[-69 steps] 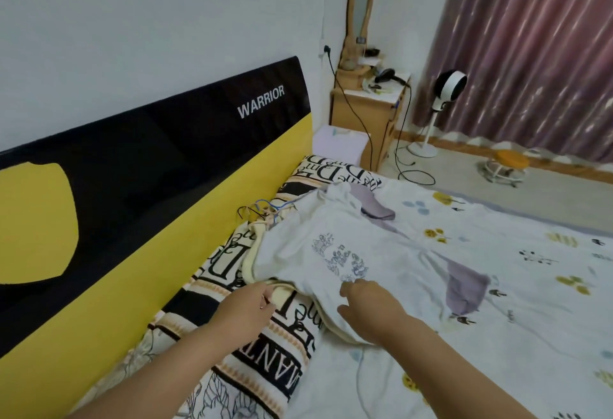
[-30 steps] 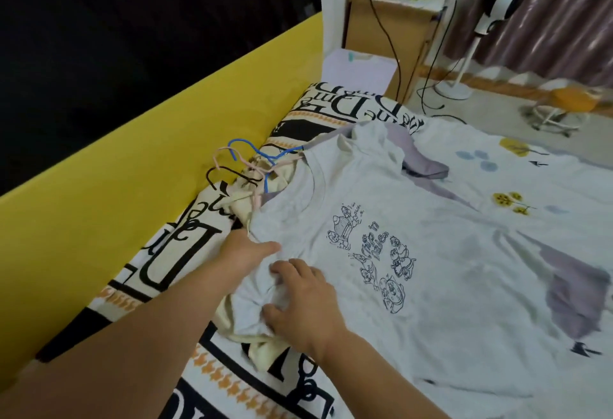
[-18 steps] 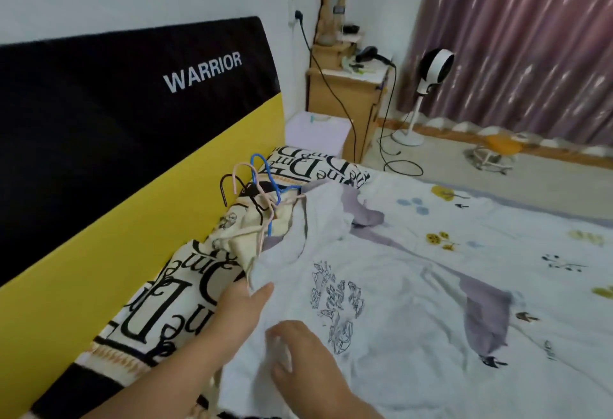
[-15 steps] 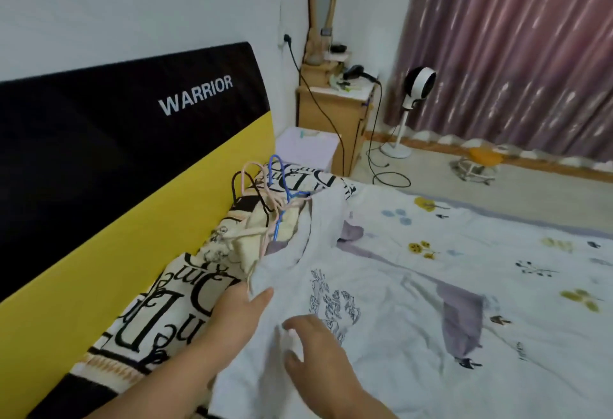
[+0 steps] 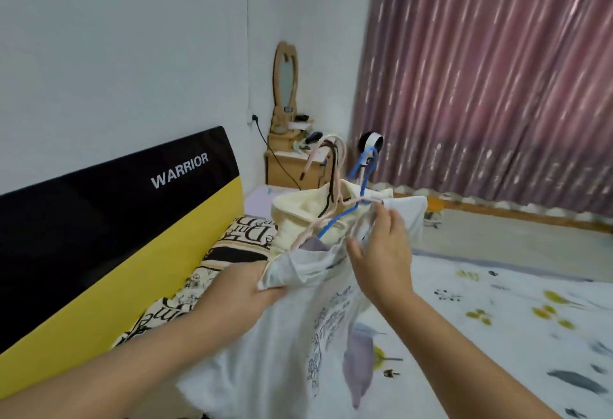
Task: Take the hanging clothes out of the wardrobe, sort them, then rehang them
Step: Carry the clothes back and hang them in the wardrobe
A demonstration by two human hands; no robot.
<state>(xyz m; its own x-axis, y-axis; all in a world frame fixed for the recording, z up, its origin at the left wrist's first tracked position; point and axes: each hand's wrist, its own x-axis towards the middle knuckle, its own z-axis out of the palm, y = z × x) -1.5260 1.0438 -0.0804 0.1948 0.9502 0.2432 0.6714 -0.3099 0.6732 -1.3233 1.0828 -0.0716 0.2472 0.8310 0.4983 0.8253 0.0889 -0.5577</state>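
The left hand (image 5: 245,289) grips the white printed shirt's (image 5: 298,329) shoulder. The bundle of clothes is lifted above the bed (image 5: 497,319), long axis upright, hanger hooks (image 5: 331,166) pointing up. The right hand (image 5: 381,253) pinches the collar, beside the cream garment (image 5: 298,216).

The room is bright with soft, even light. The white wall (image 5: 132,54) looks a little blue. Shadows are weak; a faint one lies under the white T-shirt (image 5: 282,335) on the bed sheet (image 5: 497,302). No glare shows. The picture is smeared by motion: the pink curtain (image 5: 497,70) has streaky lines, and the sheet's prints on the right are blurry. The wide lens bends the black and yellow headboard (image 5: 99,236) near the left edge.
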